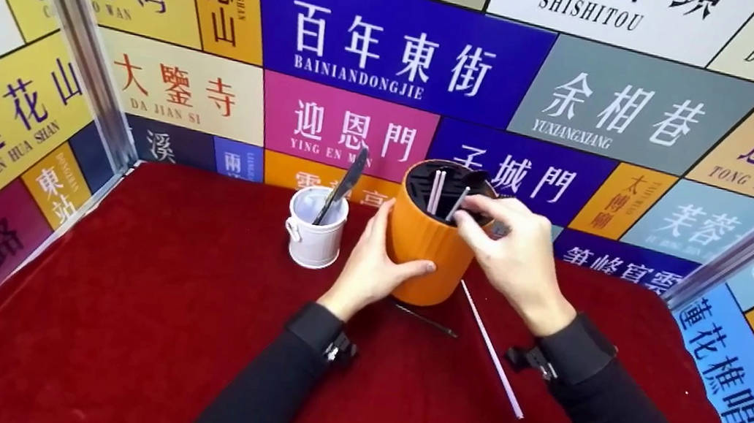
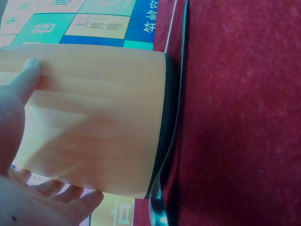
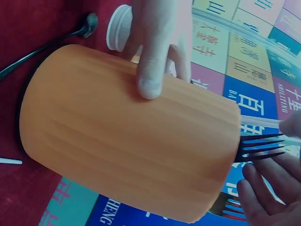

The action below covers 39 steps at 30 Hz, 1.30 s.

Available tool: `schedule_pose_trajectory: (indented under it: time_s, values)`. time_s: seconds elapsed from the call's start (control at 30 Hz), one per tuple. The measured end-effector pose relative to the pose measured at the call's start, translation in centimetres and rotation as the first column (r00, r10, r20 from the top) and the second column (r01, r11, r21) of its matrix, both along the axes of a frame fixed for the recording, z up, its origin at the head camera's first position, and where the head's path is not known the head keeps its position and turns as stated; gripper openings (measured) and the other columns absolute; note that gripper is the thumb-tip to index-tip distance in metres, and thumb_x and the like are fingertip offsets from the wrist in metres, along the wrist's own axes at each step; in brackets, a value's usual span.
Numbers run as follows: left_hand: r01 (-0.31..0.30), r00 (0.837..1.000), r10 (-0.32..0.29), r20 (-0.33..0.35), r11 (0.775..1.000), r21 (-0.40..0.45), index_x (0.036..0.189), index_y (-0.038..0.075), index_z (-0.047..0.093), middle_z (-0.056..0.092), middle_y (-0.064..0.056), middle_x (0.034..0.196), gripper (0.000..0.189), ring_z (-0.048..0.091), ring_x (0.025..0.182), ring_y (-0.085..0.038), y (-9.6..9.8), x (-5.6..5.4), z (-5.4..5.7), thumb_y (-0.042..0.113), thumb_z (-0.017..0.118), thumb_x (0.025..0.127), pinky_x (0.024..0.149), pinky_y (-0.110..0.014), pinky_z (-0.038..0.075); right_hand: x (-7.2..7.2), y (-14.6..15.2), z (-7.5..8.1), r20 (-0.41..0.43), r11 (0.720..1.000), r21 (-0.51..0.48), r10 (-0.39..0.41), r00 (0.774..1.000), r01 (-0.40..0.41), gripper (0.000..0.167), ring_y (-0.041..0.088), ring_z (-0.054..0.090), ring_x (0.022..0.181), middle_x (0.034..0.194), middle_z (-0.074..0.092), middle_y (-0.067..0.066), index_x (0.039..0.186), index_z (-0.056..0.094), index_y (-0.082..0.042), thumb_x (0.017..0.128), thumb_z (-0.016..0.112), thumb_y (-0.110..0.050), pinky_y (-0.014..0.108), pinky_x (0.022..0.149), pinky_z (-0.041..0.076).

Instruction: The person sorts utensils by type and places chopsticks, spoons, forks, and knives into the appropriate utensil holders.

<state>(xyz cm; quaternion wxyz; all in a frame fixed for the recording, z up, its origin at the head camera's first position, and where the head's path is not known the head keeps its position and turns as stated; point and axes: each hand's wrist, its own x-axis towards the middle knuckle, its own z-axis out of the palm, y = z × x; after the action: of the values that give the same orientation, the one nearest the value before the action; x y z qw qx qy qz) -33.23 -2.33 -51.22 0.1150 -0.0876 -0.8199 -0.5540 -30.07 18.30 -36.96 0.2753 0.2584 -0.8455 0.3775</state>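
Note:
An orange ribbed utensil holder (image 1: 430,263) with a black slotted insert stands upright on the red cloth. My left hand (image 1: 373,263) grips its side, thumb across the front and fingers round the left. At the top opening my right hand (image 1: 516,242) pinches a pale chopstick (image 1: 458,204), its lower end hidden in the insert. Two more chopsticks (image 1: 436,192) stand in the holder beside it. From the right wrist, a dark fork (image 3: 261,147) shows tines up out of the holder near my right fingers (image 3: 270,183), with another fork (image 3: 230,208) lower down.
Left of the holder stands a small white bucket (image 1: 313,243) with a dark knife (image 1: 344,185) leaning in it. A dark spoon (image 2: 160,202) lies along the holder's base. One pale chopstick (image 1: 491,353) lies on the red cloth (image 1: 132,325) to the right. Panelled walls with lettering rise behind.

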Motion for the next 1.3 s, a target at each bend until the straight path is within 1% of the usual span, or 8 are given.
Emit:
schedule_pose_trajectory:
  time_s: [0.2, 0.4, 0.7, 0.93, 1.03, 1.17, 1.23, 1.3]
  values:
    - [0.003, 1.000, -0.003, 0.002, 1.000, -0.003, 0.176, 0.025, 0.022, 0.039, -0.006, 0.177, 0.128, 0.046, 0.159, -0.023, 0.0, 0.0, -0.1, 0.063, 0.096, 0.079, 0.135, -0.044, 0.038, 1.1, 0.4, 0.9, -0.061, 0.988, -0.156, -0.007, 0.998, -0.003, 0.012, 0.007, 0.076, 0.098, 0.106, 0.085, 0.003, 0.110, 0.088, -0.012, 0.102, 0.078, -0.012, 0.014, 0.089, 0.058]
    - [0.003, 1.000, -0.003, 0.001, 1.000, 0.002, 0.176, 0.022, 0.023, 0.040, -0.006, 0.176, 0.128, 0.047, 0.158, -0.025, -0.1, 0.1, 0.0, 0.061, 0.097, 0.078, 0.134, -0.046, 0.039, 1.7, 1.0, 1.2, -0.023, 0.978, -0.206, 0.021, 1.000, -0.026, 0.012, 0.004, 0.075, 0.078, 0.093, 0.083, 0.013, 0.099, 0.084, -0.003, 0.104, 0.074, -0.007, 0.013, 0.070, 0.057]
    - [0.006, 1.000, -0.006, 0.007, 1.000, 0.007, 0.176, 0.025, 0.023, 0.039, -0.005, 0.177, 0.127, 0.046, 0.159, -0.025, -0.1, 0.2, 0.1, 0.060, 0.096, 0.079, 0.135, -0.047, 0.038, 2.3, 2.7, 0.6, 0.091, 0.984, -0.168, 0.079, 0.993, -0.063, 0.024, 0.010, 0.072, 0.059, 0.072, 0.078, 0.008, 0.082, 0.084, -0.012, 0.104, 0.075, -0.011, 0.019, 0.058, 0.060]
    - [0.007, 1.000, -0.007, 0.005, 1.000, 0.004, 0.176, 0.023, 0.023, 0.037, -0.006, 0.178, 0.128, 0.044, 0.161, -0.025, -0.1, 0.1, 0.1, 0.062, 0.096, 0.079, 0.135, -0.048, 0.037, 1.7, 4.7, -0.9, 0.158, 0.999, 0.028, -0.033, 0.987, 0.029, 0.045, 0.011, 0.061, 0.047, 0.054, 0.064, -0.003, 0.061, 0.068, -0.021, 0.105, 0.069, -0.012, 0.020, 0.047, 0.044]
    - [0.005, 1.000, -0.005, 0.006, 1.000, 0.005, 0.176, 0.023, 0.023, 0.038, -0.005, 0.178, 0.127, 0.045, 0.160, -0.025, -0.1, 0.0, 0.0, 0.062, 0.095, 0.079, 0.135, -0.049, 0.037, 0.9, 5.7, -1.9, 0.322, 0.980, 0.194, -0.098, 0.942, 0.036, 0.043, 0.014, 0.061, 0.050, 0.057, 0.067, -0.002, 0.064, 0.070, -0.021, 0.106, 0.066, -0.017, 0.023, 0.050, 0.044]
    - [0.001, 1.000, -0.001, 0.006, 1.000, 0.006, 0.176, 0.022, 0.023, 0.038, -0.005, 0.178, 0.128, 0.045, 0.160, -0.025, -0.1, 0.0, 0.0, 0.062, 0.096, 0.079, 0.135, -0.049, 0.037, -0.3, 7.0, -3.6, 0.519, 0.904, 0.422, -0.183, 0.835, -0.064, 0.035, 0.014, 0.066, 0.060, 0.068, 0.075, 0.002, 0.075, 0.077, -0.018, 0.107, 0.068, -0.029, 0.026, 0.057, 0.051]
    - [0.002, 1.000, -0.002, 0.008, 1.000, 0.003, 0.176, 0.022, 0.023, 0.038, -0.005, 0.178, 0.128, 0.044, 0.161, -0.025, -0.1, 0.0, 0.0, 0.063, 0.095, 0.078, 0.135, -0.048, 0.037, -0.8, 7.7, -4.5, 0.568, 0.876, 0.471, -0.211, 0.795, -0.104, 0.031, 0.013, 0.068, 0.063, 0.073, 0.077, 0.003, 0.080, 0.079, -0.016, 0.106, 0.071, -0.031, 0.027, 0.059, 0.054]
    - [0.003, 1.000, -0.004, 0.011, 1.000, 0.002, 0.176, 0.022, 0.023, 0.038, -0.005, 0.178, 0.128, 0.044, 0.161, -0.024, 0.0, 0.0, 0.0, 0.064, 0.095, 0.078, 0.135, -0.048, 0.037, -1.2, 8.2, -5.3, 0.606, 0.870, 0.478, -0.229, 0.762, -0.118, 0.026, 0.013, 0.069, 0.064, 0.076, 0.078, 0.003, 0.084, 0.081, -0.016, 0.104, 0.075, -0.031, 0.028, 0.060, 0.056]
